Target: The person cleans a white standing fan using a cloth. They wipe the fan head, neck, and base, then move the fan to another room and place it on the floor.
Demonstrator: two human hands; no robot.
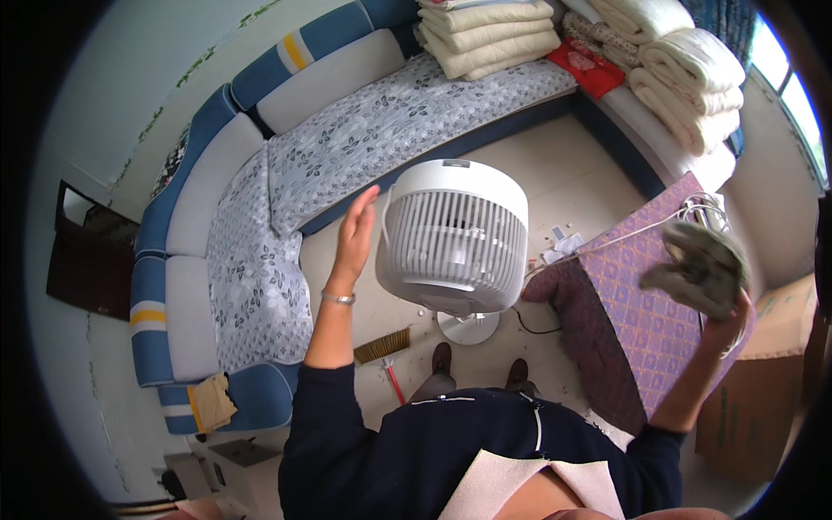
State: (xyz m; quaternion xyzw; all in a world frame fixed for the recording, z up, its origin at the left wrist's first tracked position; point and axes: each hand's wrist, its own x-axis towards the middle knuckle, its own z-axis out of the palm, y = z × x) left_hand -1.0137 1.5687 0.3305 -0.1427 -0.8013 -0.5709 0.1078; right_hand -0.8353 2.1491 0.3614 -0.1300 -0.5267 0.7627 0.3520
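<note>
Before me stands a white pedestal fan (455, 240) with a slatted grille on its drum-shaped head and a round base (468, 328) on the floor. My left hand (357, 237) is raised beside the head's left side, fingers extended and nothing in them. Whether it touches the fan is hard to tell. Out to the right, my right hand (733, 318) grips a crumpled grey-green cloth (705, 270), slightly blurred, above a table with a purple patterned tablecloth (624, 299).
A blue and grey sofa (364, 143) curves along the left and back. Folded quilts (487, 39) are stacked on it. A broom (383, 346) lies near my feet. A white cable (624, 233) crosses the table. Cardboard boxes (747, 409) stand at right; paper scraps (564, 246) lie beyond the fan.
</note>
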